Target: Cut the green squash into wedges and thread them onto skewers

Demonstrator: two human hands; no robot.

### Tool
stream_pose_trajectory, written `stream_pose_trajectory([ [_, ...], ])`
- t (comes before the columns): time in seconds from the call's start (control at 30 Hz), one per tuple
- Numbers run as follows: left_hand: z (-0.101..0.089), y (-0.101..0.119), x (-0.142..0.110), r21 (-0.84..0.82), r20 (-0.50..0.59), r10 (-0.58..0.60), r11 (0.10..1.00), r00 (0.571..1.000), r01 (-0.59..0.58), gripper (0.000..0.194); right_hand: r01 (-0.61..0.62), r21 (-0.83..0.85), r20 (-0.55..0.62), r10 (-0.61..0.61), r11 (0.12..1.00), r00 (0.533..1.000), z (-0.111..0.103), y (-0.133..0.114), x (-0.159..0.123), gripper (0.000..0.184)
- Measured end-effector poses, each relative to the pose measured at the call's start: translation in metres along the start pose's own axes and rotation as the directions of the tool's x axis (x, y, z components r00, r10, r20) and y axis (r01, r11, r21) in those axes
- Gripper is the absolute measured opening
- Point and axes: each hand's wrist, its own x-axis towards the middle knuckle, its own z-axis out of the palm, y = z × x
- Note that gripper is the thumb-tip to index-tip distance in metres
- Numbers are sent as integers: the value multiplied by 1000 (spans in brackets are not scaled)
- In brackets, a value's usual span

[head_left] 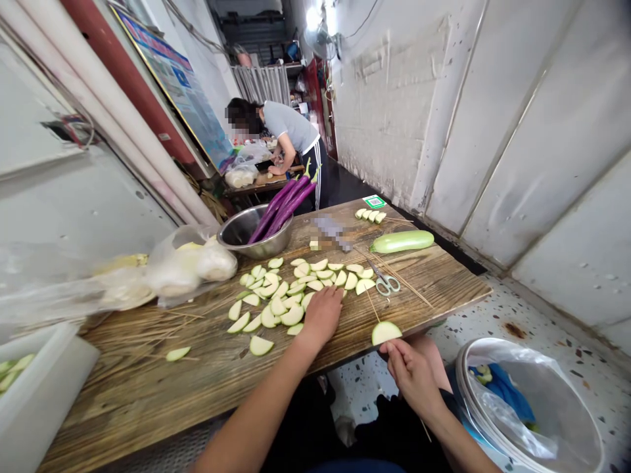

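our right grip [410,373] pinches a thin wooden skewer [372,304] bearing a green-rimmed half-moon slice [386,332]; whether our left grip [323,316] clasps, we cannot tell.

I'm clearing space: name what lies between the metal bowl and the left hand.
Head view: green-edged slices lie scattered between the bowl and the left hand.

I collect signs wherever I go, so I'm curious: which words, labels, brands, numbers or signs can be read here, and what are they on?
No words, brands or numbers can be read.
Poster on the left: printing shows, but it is too small and blurred to read.
Green-and-white card on the table: a square, QR-like code; any lettering is too small to read.
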Motion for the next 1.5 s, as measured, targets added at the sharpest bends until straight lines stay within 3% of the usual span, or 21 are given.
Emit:
stream_pose_trajectory([
  [0.13,-6,-2,12,273,115,71,957,991,-101,30,-30,0,41,30,1000,999,-1,2,-3,31],
  [0.27,-14,2,19,332,269,89,926,959,-179,32,-21,1,53,21,1000,998,-1,4,-2,31],
  [0.37,-19,5,23,155,266,63,982,962,-107,41,-20,13,61,19,1000,998,0,4,-1,31],
  [0.43,-20,6,21,-153,206,-5,987,979,37,44,-18,36,68,15,999,998,1,4,-2,30],
  [0.47,-20,7,18,-350,198,-67,927,978,134,42,-16,49,75,12,999,997,2,3,-3,30],
  [0.5,-19,7,15,-537,215,-138,810,967,235,40,-12,59,84,7,998,996,3,2,-4,29],
  [0.57,-16,8,7,-790,308,-256,468,916,396,31,2,59,102,-8,998,995,6,-1,-6,27],
  [0.63,-11,8,0,-870,413,-299,149,860,469,21,25,39,121,-30,999,992,9,-5,-6,26],
  [0.67,-9,8,-3,-880,442,-301,37,845,474,16,38,26,128,-41,999,991,11,-6,-6,25],
  [0.73,-5,9,-8,-895,442,-304,-84,844,439,9,60,2,134,-60,998,989,14,-9,-7,25],
  [0.8,-3,11,-9,-916,399,-346,-119,849,383,4,72,-27,138,-68,997,988,15,-12,-8,25],
  [0.87,-4,13,-9,-919,392,-413,-138,822,369,5,76,-69,155,-65,995,986,15,-14,-11,25],
  [1.0,-8,15,-8,-878,464,-580,-202,670,433,8,98,-154,191,-68,983,979,14,-19,-18,25],
  [1.07,-9,15,-9,-868,474,-630,-221,615,444,9,105,-183,209,-65,977,976,15,-20,-20,25],
  [1.5,-8,18,-11,-890,405,-689,-146,602,431,10,100,-214,222,-52,972,974,17,-20,-20,27],
])
